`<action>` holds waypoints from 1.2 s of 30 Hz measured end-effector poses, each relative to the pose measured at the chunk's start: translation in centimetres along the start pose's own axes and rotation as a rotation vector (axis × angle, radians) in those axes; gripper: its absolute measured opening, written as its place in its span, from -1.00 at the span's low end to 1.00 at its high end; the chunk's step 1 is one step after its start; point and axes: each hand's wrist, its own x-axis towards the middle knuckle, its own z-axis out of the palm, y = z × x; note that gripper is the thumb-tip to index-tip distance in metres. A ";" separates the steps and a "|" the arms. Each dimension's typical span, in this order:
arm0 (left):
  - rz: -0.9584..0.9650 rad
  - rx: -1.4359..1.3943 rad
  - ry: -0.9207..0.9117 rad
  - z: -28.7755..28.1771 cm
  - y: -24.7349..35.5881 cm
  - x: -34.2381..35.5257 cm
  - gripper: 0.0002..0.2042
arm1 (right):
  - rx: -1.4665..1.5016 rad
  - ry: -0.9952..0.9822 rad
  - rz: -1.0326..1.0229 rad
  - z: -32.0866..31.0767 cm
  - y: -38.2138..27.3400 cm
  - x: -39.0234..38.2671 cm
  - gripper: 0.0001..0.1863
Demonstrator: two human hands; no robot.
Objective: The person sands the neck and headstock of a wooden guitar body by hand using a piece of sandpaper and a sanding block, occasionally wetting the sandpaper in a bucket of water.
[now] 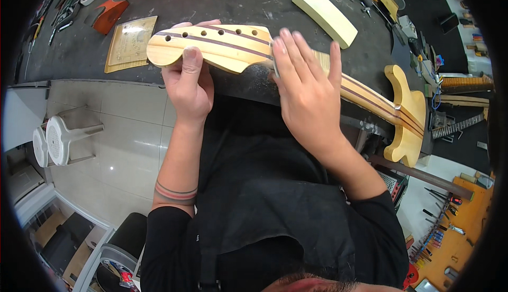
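A bare wooden guitar lies across the bench's near edge, pale with dark stripes along its neck (365,92). Its headstock (219,48), pierced by a row of several round holes, points left, and its horned body (410,120) is at the right. My left hand (189,83) grips the headstock from below, thumb on the near edge and fingertips showing behind. Flat over the neck beside the headstock lies my right hand (308,78), fingers stretched out. A thin greyish edge shows under its index finger; what it belongs to is hidden.
On the dark bench (211,1) are a pale curved block (325,16), a yellowish flat plate (129,42) and an orange-brown block (110,15). Hand tools line both sides. White stools (63,139) stand at the left; a tool board (460,234) is at the lower right.
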 end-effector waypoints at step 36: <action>0.046 1.661 -0.631 15.3 3.2 -4.5 0.17 | 1.562 0.508 0.657 -2.5 16.2 -7.8 -0.46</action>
